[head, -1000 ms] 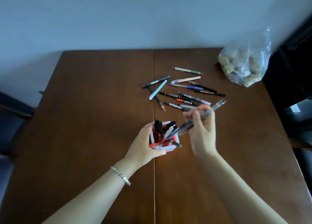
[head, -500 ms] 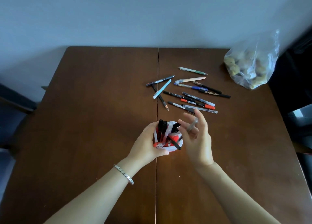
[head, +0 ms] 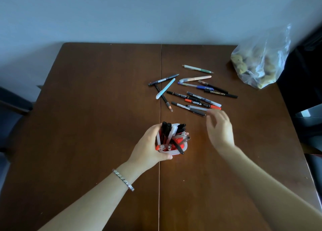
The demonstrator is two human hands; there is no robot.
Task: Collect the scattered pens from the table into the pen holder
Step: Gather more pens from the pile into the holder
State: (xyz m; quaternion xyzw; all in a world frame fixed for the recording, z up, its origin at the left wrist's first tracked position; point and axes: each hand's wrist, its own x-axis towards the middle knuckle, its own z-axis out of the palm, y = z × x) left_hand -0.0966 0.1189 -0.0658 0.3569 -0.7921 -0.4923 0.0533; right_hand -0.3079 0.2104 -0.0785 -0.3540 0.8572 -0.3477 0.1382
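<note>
Reaching back toward the scattered pens point(head: 193, 93) on the bench point(head: 87, 109), the right hand point(head: 220, 128) is now empty with fingers spread; the pen it held a second ago sits in the pen holder point(head: 171, 138). The left hand point(head: 149, 147) stays wrapped around the holder, with about a dozen pens left to collect.

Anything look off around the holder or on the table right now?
One black pen lies slanted across the pen holder, its tip poking over the near rim rather than standing inside. A plastic bag sits at the table's far right corner.
</note>
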